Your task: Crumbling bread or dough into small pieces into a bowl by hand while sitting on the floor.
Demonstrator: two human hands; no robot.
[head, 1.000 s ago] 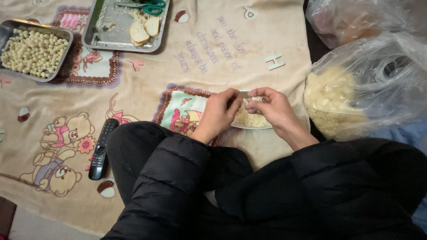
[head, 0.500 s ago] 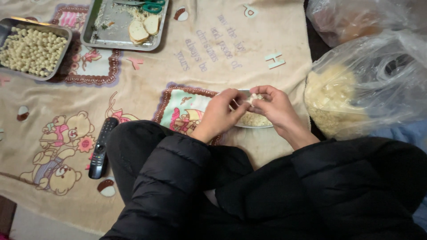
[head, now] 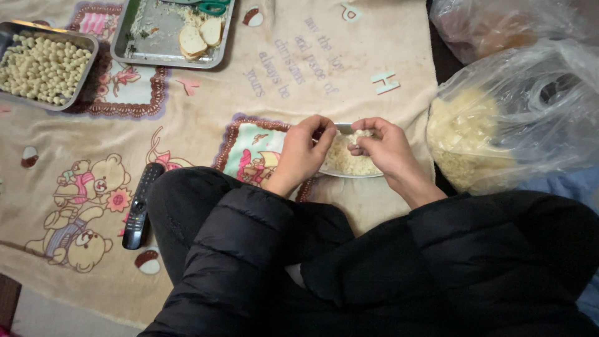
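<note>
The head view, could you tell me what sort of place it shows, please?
Probably a home floor used for food preparation: a printed teddy-bear blanket as the work surface, a TV remote beside the seated person, and metal trays of food.

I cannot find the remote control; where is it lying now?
In the head view, the remote lies low on the left, on the blanket, beside the person's black trouser leg and just right of the printed teddy bears.

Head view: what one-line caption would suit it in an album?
Both hands, left hand and right hand, pinch crumbly pale filling over a small plate on a teddy-bear blanket.
</note>
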